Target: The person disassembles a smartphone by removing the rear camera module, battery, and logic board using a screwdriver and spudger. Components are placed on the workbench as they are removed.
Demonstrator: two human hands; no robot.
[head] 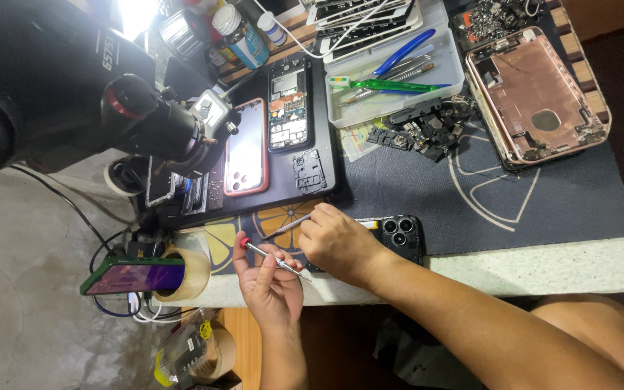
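Note:
My left hand [270, 283] is at the table's front edge and holds a thin screwdriver [276, 261] with a red cap, its tip pointing right. My right hand [337, 242] grips slim metal tweezers [288, 226] that point left. It rests over a black phone [397, 235] lying face down with its triple camera showing. The two hands nearly touch over the phone's left end, which is hidden.
A black microscope [74, 94] looms at the left. A black mat [283, 130] holds a pink-cased phone [246, 148] and an opened phone [287, 105]. Behind stand a clear tool tray [399, 72] and a rose-gold phone shell [536, 97]. A tape roll [189, 274] props a phone at the front left.

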